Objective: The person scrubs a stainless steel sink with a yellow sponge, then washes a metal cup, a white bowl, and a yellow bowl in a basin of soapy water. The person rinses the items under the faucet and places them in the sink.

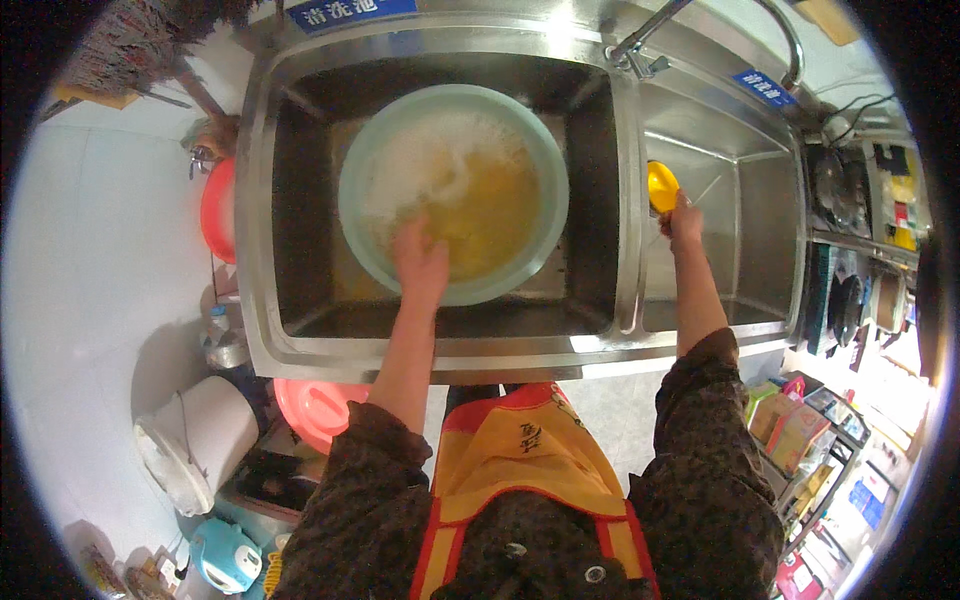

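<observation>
A pale green round basin [556, 225] stands in the left bowl of a stainless steel double sink [628, 225]. It holds yellowish water [487, 217] with white foam [405, 157] over its upper left part. My left hand [421, 259] is at the near side of the basin, over its rim, with the fingers at the foamy water. That hand is blurred, and whether it grips anything under the surface is hidden. In the right sink bowl my right hand [684, 221] holds a small yellow dish [663, 186] by its edge, close to the divider.
A faucet [637, 60] rises behind the divider. Left of the sink are a red basin [218, 211] and a white bucket [217, 420]; a pink basin [315, 409] sits below the front edge. Shelves with kitchenware [847, 285] and boxes [799, 439] line the right side.
</observation>
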Tool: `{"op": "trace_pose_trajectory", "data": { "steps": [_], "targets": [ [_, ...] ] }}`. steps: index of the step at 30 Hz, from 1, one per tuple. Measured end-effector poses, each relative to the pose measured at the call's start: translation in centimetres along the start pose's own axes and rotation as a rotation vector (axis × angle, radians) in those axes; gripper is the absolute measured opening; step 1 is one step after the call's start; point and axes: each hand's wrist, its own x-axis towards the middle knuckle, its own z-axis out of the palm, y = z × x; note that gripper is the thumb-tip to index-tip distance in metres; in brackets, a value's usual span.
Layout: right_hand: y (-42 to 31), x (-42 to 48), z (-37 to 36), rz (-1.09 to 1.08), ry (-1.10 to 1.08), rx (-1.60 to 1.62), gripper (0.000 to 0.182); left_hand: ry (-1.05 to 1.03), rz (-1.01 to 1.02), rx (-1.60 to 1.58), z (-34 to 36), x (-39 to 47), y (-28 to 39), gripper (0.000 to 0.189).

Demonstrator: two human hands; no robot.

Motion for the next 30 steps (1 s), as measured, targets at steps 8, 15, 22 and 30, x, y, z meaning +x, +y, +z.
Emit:
{"op": "trace_pose_trajectory", "data": {
  "steps": [8, 15, 22, 30],
  "targets": [
    [-10.9, -16.3, 12.2, -1.072, -0.354, -0.390, 0.037, -0.103, -0.520, -0.726, -0.8, 0.3, -0.1, 0.043],
    [-7.7, -18.2, 25.4, -1.187, -0.344, -1.058, 0.032, -0.029, -0.626, -1.028, -1.8, 0.2, -0.8, 0.046],
    [-9.3, -15.6, 25.1, -0.548, -0.838, -0.483, 0.031, -0.059, -0.701, -1.036, -1.6, 0.5, 0.6, 0.046],
    [-15.0, -24.2, 19.0, -1.079, -1.157, -0.342, 0.024, -0.362, -0.675, -1.483, -2.9, 0.8, 2.3, 0.042]
  ]
}}
